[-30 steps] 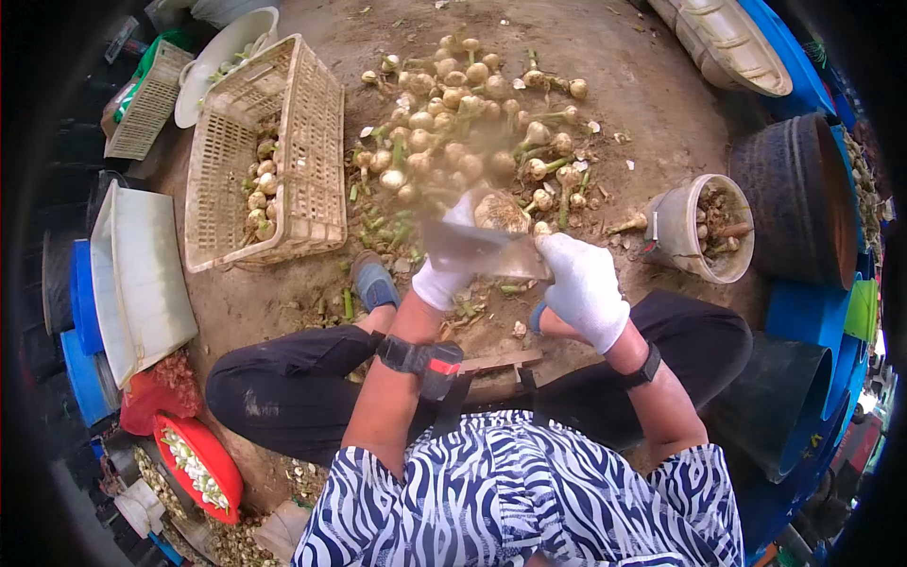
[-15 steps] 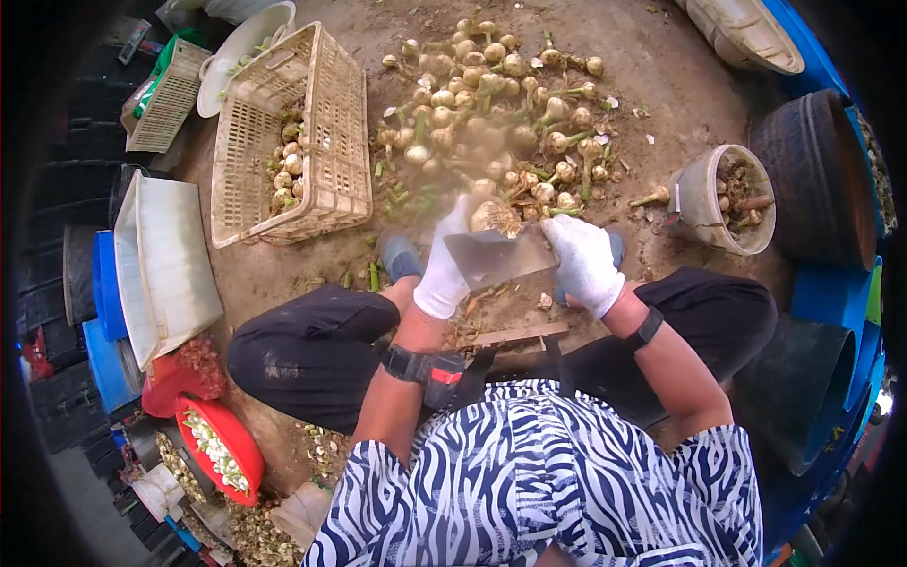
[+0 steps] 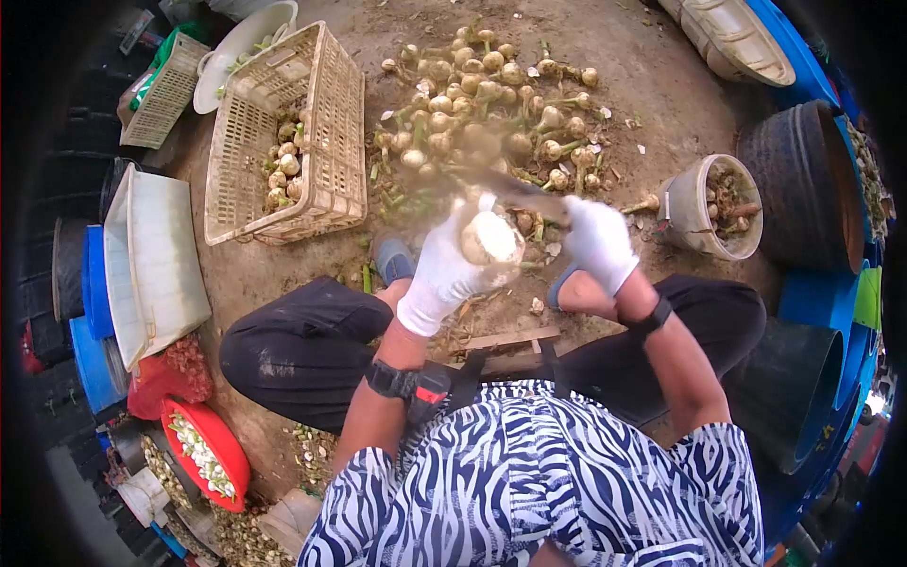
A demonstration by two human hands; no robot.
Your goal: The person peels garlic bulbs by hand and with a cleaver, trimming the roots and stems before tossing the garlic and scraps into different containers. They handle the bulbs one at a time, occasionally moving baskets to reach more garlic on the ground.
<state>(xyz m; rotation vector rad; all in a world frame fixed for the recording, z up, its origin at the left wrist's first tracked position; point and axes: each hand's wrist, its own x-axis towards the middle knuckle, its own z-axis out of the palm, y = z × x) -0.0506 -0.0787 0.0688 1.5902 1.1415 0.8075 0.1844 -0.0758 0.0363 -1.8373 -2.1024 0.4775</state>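
My left hand (image 3: pixel 444 276), in a white glove, is wrapped round a garlic bulb (image 3: pixel 490 237) whose pale, smooth face is turned up. My gloved right hand (image 3: pixel 599 242) is closed on the handle end of a wide blade (image 3: pixel 515 192). The blade is smeared by motion and lies just beyond the bulb, pointing left; the handle is hidden in the glove. Past both hands a heap of garlic bulbs (image 3: pixel 440 122) with green stem stubs is spread over the ground.
At the left are a slatted crate (image 3: pixel 337 132) with bulbs, a white tub (image 3: pixel 161 260) and a red basin (image 3: pixel 238 452) of white-green pieces. A bucket (image 3: pixel 679 210) of scraps and a dark barrel (image 3: pixel 796 170) stand at the right. A wooden piece (image 3: pixel 501 340) lies between my legs.
The blade has moved from in front of the bulb to beyond it. The bulb now shows a pale face instead of its roots. My right hand has shifted slightly right.
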